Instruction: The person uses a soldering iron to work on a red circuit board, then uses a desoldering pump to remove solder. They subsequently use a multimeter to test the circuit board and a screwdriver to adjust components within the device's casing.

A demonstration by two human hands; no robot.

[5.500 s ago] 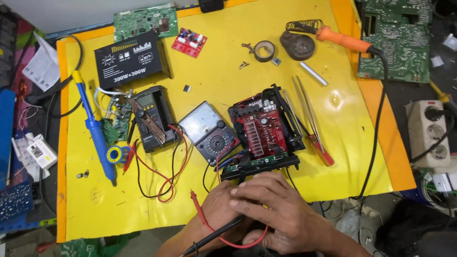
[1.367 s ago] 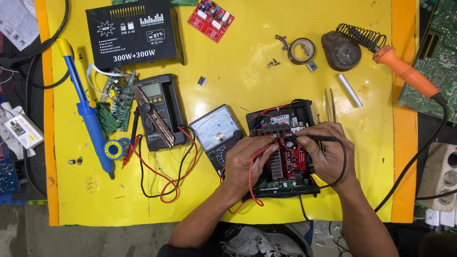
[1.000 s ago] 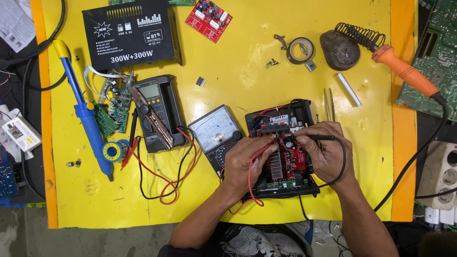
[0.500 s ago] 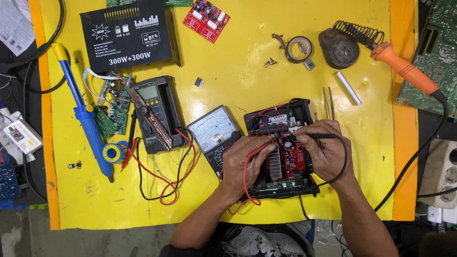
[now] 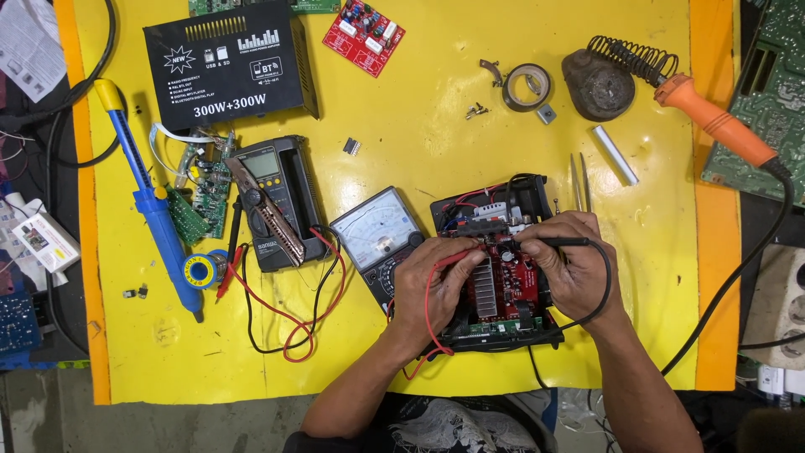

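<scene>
- We are pinching the red test probe (image 5: 457, 258) between thumb and fingertips of our left hand (image 5: 436, 285), the fingers curled tight around it and its tip pointing at the red circuit board (image 5: 503, 281).
- We are gripping the black test probe (image 5: 558, 242) in our right hand (image 5: 570, 268), fingers closed over its shaft, with the tip reaching toward the top of the same board.
- The red circuit board is sitting inside an open black case (image 5: 503, 335) near the front edge of the yellow mat (image 5: 436, 109), directly between our two hands, with both palms resting against it.
- The red lead is looping down from our left hand across the wrist; the black lead is arcing around the outside of our right hand.
- The analog multimeter (image 5: 377, 239) is lying just beside our left hand, touching the case.
- A digital multimeter (image 5: 277, 197) with pliers laid across it is sitting farther left, with red and black wires tangling below it.
- A blue desoldering pump (image 5: 151, 201) is lying along the left side, and an orange-handled soldering iron (image 5: 713, 122) is resting at the upper right, well apart from our hands.
</scene>
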